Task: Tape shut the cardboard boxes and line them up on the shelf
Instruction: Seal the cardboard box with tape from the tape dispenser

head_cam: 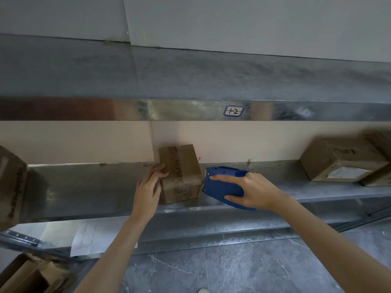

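A small brown cardboard box [182, 172] with tape along its top stands on the metal shelf [88, 187], close to the back wall. My left hand [148, 191] lies against the box's left side, fingers curled over its upper left edge. My right hand [251, 191] grips a blue tape dispenser [222, 185] just right of the box; the dispenser's front end nearly touches the box's right side.
A larger box [338, 161] with a white label sits on the shelf at the right, another box [12, 185] at the far left edge. An upper shelf [190, 81] with a "1-2" tag [233, 111] hangs overhead. Open cardboard [27, 275] and paper sheets [88, 233] lie below.
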Tool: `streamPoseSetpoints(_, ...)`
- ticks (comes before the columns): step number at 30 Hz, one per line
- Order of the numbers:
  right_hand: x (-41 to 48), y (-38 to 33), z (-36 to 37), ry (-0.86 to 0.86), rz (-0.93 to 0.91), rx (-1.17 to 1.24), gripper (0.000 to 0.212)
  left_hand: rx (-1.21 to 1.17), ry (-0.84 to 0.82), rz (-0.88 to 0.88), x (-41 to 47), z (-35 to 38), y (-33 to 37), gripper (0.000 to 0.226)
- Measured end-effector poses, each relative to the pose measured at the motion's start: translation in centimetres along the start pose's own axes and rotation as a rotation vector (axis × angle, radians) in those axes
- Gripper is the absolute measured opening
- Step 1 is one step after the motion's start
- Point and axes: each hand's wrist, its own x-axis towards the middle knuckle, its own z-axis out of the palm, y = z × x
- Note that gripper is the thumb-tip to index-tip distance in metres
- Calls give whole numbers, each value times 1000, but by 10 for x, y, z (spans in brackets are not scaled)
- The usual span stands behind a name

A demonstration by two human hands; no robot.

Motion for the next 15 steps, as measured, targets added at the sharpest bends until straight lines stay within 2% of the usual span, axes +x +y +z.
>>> streamPoseSetpoints(7, 1, -2, -2, 8, 7, 9, 65, -46, 43, -3, 1, 5, -6, 31)
streamPoseSetpoints(13, 1, -1, -2, -10, 22, 11, 62, 9, -114, 6, -6, -1, -11, 55)
streamPoseSetpoints(15, 1, -1, -2, -15, 22, 6, 62, 30, -128, 17, -2, -4, -12, 56)
